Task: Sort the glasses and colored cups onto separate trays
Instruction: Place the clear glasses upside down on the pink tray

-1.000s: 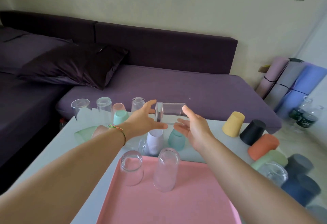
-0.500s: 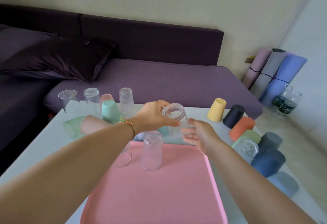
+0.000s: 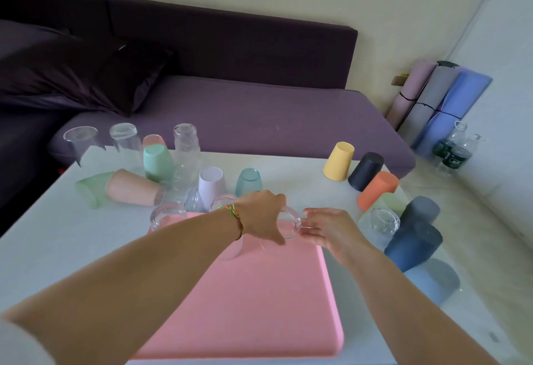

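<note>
Your left hand (image 3: 259, 216) has its fingers (image 3: 275, 199) and thumb curled round the upper end of a clear glass (image 3: 289, 220), gripping it from above. Your right hand (image 3: 328, 229) is just beside the glass, fingers straight and slightly spread, holding nothing.

The glass is at the far right corner of the pink tray (image 3: 259, 301). Its see-through wall makes it impossible to tell whether it has touched down.

Judging by its look, the glass is stiff, smooth and slippery, heavier than the plastic cups, and it would break if dropped. A full wrap round the wall near the thick end should be safer than a pinch on the thin rim.

Two more clear glasses (image 3: 167, 216) are at the tray's far edge, one partly hidden by your forearm.

Beyond the tray, on the white tabletop (image 3: 57, 249), other glasses mix with colored cups (image 3: 339, 161) in yellow, black, orange, navy, mint, lilac and teal. These look light, and some are ribbed for grip.

Nothing on the glasses or cups carries writing. The bottles (image 3: 452, 154) on the floor have dark labels too small to read.
</note>
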